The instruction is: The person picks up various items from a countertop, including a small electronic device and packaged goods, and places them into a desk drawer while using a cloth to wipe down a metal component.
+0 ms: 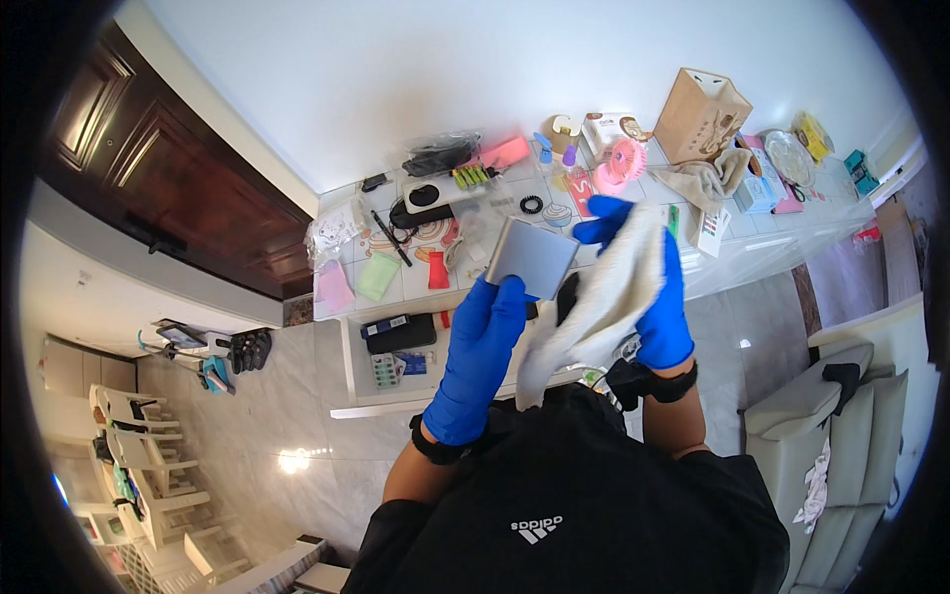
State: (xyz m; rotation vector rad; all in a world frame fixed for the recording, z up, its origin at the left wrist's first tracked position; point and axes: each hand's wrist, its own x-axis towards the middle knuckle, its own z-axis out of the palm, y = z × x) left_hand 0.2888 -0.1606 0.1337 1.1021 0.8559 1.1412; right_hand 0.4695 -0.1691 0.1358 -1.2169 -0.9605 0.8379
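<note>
In a blue glove, my left hand (482,341) grips a flat silver-grey rectangular case (533,258) by its lower edge. My right hand (653,297), also gloved in blue, holds up a white cloth (608,289) that hangs down towards my chest. The cloth is to the right of the case and blurred along its edges; it hides part of my right fingers. Beyond both hands, a black coiled hair tie (531,204) and a pink handheld fan (622,165) rest on the patterned top of the cabinet (349,275).
Below the cabinet top, an open drawer (356,403) holds a black pouch (401,334) and a blister pack (385,370). A paper bag (701,115) and a beige cloth (705,178) are at the right. A grey sofa (839,445) stands right of me, a dark door (178,171) left.
</note>
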